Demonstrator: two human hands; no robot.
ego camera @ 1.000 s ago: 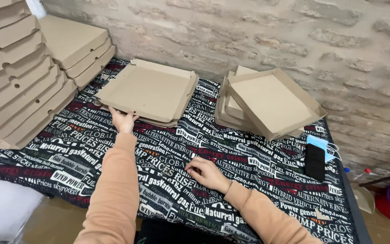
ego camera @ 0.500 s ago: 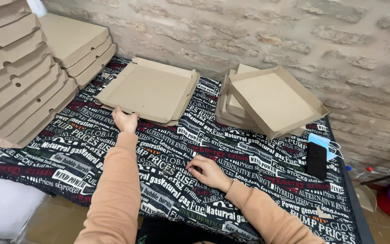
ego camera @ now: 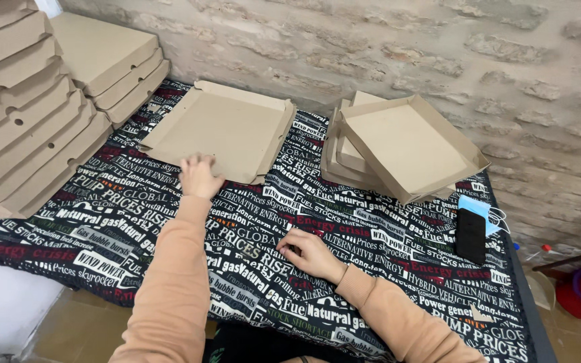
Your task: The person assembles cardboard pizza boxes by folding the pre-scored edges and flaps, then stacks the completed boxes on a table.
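Reaching forward, left hand (ego camera: pixel 200 176) lies with fingers spread on the near edge of the flat unfolded box (ego camera: pixel 220 130). Right hand (ego camera: pixel 308 253), loosely curled and holding nothing, rests on the printed surface (ego camera: pixel 136 228), well apart. Folded boxes (ego camera: pixel 405 144) beyond it.

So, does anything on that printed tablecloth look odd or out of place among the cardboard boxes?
Only the black phone and blue face mask near the table's right edge, among brown cardboard. The half-folded open box sits tilted on its pile. The left hand touches the flat unfolded box.

2 long peach-orange sleeves, bare hands (ego camera: pixel 200 176), no gloves.
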